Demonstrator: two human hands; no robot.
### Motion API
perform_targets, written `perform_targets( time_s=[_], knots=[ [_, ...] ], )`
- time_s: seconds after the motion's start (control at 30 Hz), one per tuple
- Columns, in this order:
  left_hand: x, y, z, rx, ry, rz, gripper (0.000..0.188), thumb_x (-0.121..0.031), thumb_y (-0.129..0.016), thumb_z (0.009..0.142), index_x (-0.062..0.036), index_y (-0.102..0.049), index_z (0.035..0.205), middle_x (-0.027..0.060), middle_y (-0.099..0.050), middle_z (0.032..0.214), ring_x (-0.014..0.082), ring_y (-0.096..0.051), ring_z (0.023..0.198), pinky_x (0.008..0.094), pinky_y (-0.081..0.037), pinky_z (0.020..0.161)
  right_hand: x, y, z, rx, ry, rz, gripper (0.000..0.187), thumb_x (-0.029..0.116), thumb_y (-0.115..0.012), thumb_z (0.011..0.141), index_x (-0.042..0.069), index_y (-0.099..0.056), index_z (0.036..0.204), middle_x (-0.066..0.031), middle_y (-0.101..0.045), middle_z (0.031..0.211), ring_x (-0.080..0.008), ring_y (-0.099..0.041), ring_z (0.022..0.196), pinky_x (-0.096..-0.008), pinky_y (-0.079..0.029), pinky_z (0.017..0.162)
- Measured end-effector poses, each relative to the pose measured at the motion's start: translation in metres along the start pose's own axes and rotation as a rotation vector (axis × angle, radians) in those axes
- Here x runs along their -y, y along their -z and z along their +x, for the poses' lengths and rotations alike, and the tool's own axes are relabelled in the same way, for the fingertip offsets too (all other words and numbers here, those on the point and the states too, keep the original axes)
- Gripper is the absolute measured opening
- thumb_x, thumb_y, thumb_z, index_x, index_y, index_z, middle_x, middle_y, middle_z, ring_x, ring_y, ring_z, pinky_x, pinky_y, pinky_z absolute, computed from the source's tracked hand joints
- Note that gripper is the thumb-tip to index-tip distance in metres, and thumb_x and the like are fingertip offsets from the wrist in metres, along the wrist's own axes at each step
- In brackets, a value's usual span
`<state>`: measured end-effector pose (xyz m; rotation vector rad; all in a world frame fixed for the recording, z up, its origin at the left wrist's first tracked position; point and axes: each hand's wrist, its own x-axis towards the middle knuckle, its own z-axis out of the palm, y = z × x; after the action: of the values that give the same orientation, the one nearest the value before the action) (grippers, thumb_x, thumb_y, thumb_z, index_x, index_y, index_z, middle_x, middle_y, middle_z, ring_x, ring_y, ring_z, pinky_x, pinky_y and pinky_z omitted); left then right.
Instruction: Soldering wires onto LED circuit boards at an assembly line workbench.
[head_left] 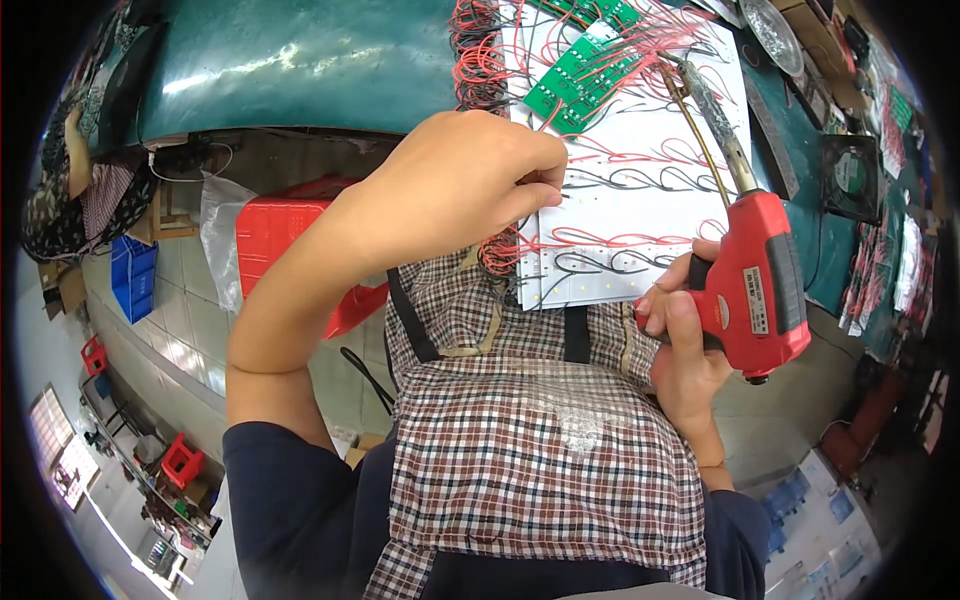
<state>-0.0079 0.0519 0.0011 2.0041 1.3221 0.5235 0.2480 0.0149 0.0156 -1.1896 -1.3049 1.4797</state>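
Note:
My right hand (690,350) is wrapped round the grip of a red soldering gun (757,285), which points away from me. Its metal tip and a thin brass-coloured feed tube (700,135) reach the bundle of red wires at the far end of the white panel. Over the panel's left edge, my left hand (490,165) is closed, thumb and fingers pinched together; what is between them is hidden. Just beyond that hand lies a green circuit board (583,80) with red wires fanning off it. Looped red and black wires (630,180) run in rows across the white panel (570,290).
A thick bunch of red and black wires (478,55) hangs along the panel's left side. The green tabletop (310,65) stretches left. A red plastic stool (270,235) stands below it. At right are a small black fan (850,178) and more wire bundles (868,265).

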Motion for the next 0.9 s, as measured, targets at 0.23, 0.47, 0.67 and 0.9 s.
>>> perform_targets(
  time_s=[0.23,0.47,0.67,0.9],
  knots=[
    [-0.004,-0.009,-0.005,-0.287,0.114,-0.263,0.01,-0.012,-0.07,0.088,-0.0019,-0.067,0.09,0.0015,-0.064,0.075,0.0092,-0.052,0.061,0.0254,-0.042,0.057,0.003,-0.004,0.005,0.034,-0.005,-0.01,0.049,0.011,-0.067,0.092,0.001,-0.042,0.133,-0.01,-0.053,0.103,-0.0194,-0.063,0.089,-0.034,-0.056,0.079],
    [-0.004,-0.017,-0.007,-0.078,0.023,-0.142,0.008,-0.011,-0.071,0.087,-0.0047,-0.067,0.09,0.0038,-0.062,0.074,0.013,-0.057,0.07,0.0297,-0.045,0.063,0.005,-0.009,0.017,0.188,0.018,0.003,0.057,0.016,-0.069,0.09,0.004,-0.036,0.136,-0.0096,-0.049,0.113,-0.0362,-0.055,0.122,-0.0394,-0.058,0.087],
    [-0.006,-0.006,-0.005,-0.211,-0.04,-0.176,0.007,-0.01,-0.072,0.086,-0.0054,-0.07,0.09,0.0002,-0.062,0.073,0.0112,-0.055,0.07,0.027,-0.045,0.065,0.005,-0.005,0.01,0.237,-0.035,0.103,0.047,0.016,-0.066,0.094,0.002,-0.038,0.129,-0.0171,-0.055,0.124,-0.0236,-0.063,0.109,-0.0371,-0.051,0.095],
    [-0.003,-0.002,-0.013,-0.272,0.368,-0.429,0.01,-0.008,-0.073,0.088,0.001,-0.068,0.09,-0.0032,-0.064,0.077,0.0014,-0.049,0.066,0.0183,-0.039,0.057,-0.001,0.027,-0.006,0.265,0.114,-0.253,0.053,0.019,-0.067,0.091,-0.002,-0.043,0.133,-0.0091,-0.054,0.101,-0.0149,-0.056,0.081,-0.0354,-0.049,0.085]
  ],
)
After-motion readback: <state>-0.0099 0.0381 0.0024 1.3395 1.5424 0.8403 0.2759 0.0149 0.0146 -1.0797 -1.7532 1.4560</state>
